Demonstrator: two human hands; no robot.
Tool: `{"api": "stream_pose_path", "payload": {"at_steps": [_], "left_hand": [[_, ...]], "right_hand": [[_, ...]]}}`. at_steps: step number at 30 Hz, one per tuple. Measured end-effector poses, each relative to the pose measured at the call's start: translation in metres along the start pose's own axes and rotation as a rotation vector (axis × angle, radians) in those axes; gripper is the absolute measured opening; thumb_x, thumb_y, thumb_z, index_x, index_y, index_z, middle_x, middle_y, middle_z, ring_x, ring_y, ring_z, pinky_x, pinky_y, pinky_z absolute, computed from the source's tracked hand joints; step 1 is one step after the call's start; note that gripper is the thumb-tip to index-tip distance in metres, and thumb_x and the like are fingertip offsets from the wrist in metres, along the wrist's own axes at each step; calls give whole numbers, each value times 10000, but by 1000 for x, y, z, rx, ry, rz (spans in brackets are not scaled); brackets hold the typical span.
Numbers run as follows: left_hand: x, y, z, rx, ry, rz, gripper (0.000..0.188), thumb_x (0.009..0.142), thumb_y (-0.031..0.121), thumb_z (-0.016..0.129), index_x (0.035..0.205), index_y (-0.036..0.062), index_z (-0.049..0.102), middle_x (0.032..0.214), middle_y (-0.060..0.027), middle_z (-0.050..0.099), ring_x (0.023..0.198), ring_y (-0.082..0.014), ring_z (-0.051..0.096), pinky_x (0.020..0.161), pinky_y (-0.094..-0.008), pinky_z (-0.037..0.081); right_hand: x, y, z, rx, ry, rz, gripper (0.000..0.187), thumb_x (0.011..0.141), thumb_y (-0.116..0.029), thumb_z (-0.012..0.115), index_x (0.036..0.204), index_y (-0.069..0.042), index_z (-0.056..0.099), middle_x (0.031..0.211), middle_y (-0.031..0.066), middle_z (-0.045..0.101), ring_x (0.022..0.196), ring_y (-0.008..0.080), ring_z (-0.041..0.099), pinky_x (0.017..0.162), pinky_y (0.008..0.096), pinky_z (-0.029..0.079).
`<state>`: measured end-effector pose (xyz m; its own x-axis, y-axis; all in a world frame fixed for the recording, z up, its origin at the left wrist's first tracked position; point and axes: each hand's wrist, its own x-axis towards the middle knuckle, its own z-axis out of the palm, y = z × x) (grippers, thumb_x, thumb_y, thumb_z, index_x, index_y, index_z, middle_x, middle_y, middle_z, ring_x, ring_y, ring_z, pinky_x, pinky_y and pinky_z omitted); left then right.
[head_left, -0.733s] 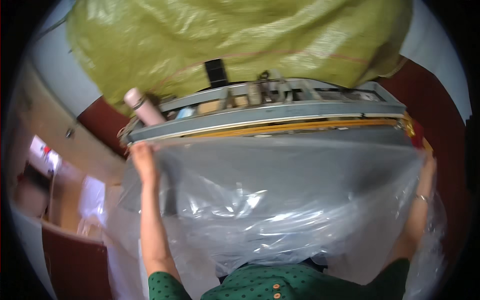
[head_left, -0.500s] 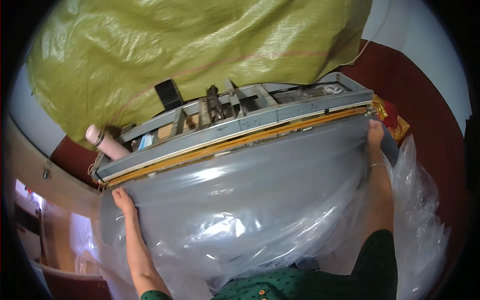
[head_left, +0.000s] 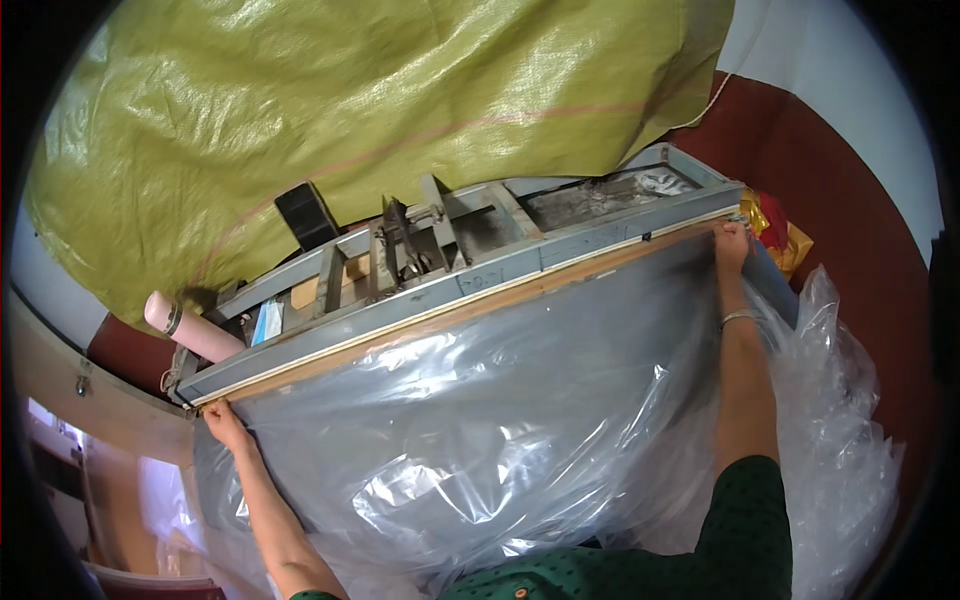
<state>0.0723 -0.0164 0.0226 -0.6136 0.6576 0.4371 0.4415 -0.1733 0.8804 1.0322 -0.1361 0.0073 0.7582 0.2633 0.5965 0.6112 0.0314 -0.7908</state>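
Note:
A wide sheet of clear plastic film (head_left: 440,440) stretches between my two hands over a grey surface. My left hand (head_left: 226,424) is closed on the film's far left corner, near the left end of a long grey metal frame (head_left: 420,310). At the far right corner my right hand (head_left: 732,242) grips the film as well, close to the frame's right end. The film's far edge lies along a brown strip (head_left: 480,312) on the front of the frame. Toward my body the film is loose and wrinkled.
Inside the frame's trough lie a pink bottle (head_left: 205,335), a dark box-like object (head_left: 306,216) and a blue-and-white packet (head_left: 268,322). A yellow woven sheet (head_left: 400,90) hangs behind. Crumpled film (head_left: 835,420) spills over the right side, beside a gold and red bag (head_left: 785,235).
Both hands have brought the film's edge up to the strip on the frame, which now shows less orange. My left hand moved slightly left, my right hand slightly left and up.

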Motion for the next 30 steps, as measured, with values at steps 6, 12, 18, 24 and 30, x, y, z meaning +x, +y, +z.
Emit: {"api": "stream_pose_path", "payload": {"at_steps": [6, 12, 18, 24, 30], "left_hand": [[-7, 4, -10, -170, 251, -14, 39, 863, 51, 403, 897, 55, 421, 775, -29, 518, 646, -113, 484, 586, -234, 418], [-24, 25, -43, 590, -91, 592, 160, 879, 101, 425, 943, -18, 510, 824, -174, 560, 760, -347, 532, 744, -380, 428], [-51, 76, -81, 736, -456, 502, 154, 879, 156, 470, 811, 21, 439, 768, -213, 529, 720, -419, 486, 632, -465, 388], [-155, 175, -15, 271, -874, 450, 144, 881, 144, 491, 819, 24, 440, 702, -186, 509, 635, -352, 500, 587, -372, 413], [-220, 257, -10, -97, -1068, 349, 115, 851, 73, 547, 815, 23, 450, 801, -91, 534, 721, -180, 522, 677, -276, 424]], "right_hand": [[0, 0, -5, 317, -133, 162, 94, 788, -80, 559, 857, -59, 499, 640, 15, 519, 512, 83, 478, 460, 230, 412], [-1, -16, -24, 223, -186, 193, 134, 799, -128, 603, 880, -44, 538, 687, 27, 551, 583, 83, 499, 500, 223, 411], [3, -70, -83, -50, -640, -32, 222, 796, -183, 642, 901, 10, 616, 816, 23, 618, 767, 95, 547, 706, 251, 438], [43, 38, -337, -836, -71, -385, 322, 830, -284, 571, 991, -11, 631, 1113, 167, 583, 1022, 283, 557, 889, 336, 408], [20, -46, -320, -1081, 55, 11, 426, 787, -208, 563, 1163, -12, 525, 1196, 172, 529, 1117, 289, 496, 928, 368, 393]]}}
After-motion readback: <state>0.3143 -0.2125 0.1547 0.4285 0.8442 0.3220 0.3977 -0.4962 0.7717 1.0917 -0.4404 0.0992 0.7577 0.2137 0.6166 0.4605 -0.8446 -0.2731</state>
